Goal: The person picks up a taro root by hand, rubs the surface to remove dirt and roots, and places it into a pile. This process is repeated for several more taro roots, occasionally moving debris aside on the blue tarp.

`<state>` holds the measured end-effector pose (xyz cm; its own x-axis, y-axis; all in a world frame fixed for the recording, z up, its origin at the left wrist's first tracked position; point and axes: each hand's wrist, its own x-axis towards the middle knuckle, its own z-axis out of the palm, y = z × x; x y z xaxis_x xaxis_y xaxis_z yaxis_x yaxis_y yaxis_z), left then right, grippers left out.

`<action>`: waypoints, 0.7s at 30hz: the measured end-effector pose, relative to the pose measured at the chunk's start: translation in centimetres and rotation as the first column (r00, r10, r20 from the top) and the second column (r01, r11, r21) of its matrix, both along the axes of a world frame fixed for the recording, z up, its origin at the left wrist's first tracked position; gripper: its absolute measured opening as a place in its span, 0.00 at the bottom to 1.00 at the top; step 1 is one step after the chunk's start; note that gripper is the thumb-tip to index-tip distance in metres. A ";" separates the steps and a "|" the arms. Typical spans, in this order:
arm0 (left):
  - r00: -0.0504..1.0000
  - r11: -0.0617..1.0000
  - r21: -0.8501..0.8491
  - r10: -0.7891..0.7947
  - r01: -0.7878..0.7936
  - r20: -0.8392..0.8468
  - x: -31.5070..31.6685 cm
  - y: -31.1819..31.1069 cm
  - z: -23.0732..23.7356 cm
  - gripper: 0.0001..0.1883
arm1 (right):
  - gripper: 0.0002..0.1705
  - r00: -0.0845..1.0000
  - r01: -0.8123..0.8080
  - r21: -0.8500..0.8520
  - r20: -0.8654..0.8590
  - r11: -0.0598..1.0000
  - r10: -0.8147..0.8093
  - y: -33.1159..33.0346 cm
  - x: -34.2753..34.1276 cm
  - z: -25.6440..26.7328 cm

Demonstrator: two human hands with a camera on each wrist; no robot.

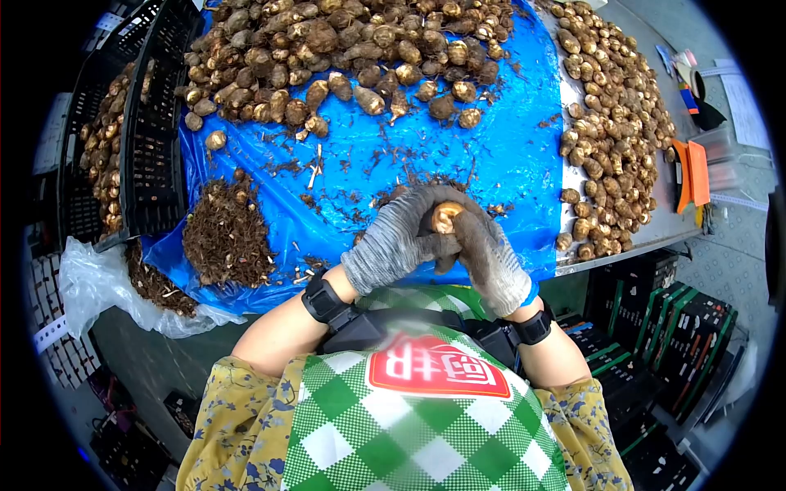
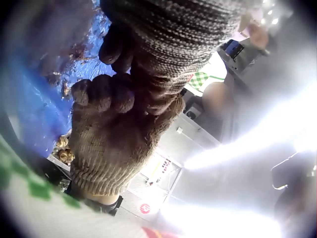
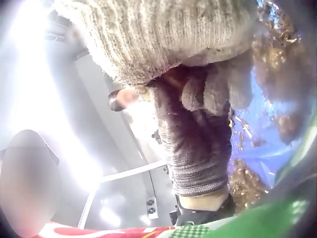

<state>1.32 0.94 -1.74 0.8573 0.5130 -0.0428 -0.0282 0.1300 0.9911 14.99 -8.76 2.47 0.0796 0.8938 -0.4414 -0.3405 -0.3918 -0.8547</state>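
Both hands wear dirty knitted gloves and meet over the near part of a blue plastic sheet (image 1: pixel 368 168). Between them, in the head view, is one small taro (image 1: pixel 446 217) with a pale, orange-ringed end facing up. The left hand (image 1: pixel 391 245) grips it from the left, thumb reaching across below it. From the right, the right hand (image 1: pixel 491 258) curls its fingers round the same taro. In the wrist views the left glove (image 3: pixel 198 144) and right glove (image 2: pixel 111 139) overlap, and most of the taro is hidden behind fingers.
A large heap of rooty taros (image 1: pixel 319 49) covers the sheet's far side. Cleaner taros (image 1: pixel 614 131) lie on the metal table at right. A pile of root trimmings (image 1: pixel 228 233) sits at left beside black crates (image 1: pixel 154 123). An orange tool (image 1: pixel 694 173) stands at the right edge.
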 end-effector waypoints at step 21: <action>0.971 0.459 -0.872 0.073 0.170 0.228 -6.7 5.8 3.6 0.34 | 0.19 0.867 0.328 0.104 -0.427 0.939 -0.255 -2.8 7.3 0.5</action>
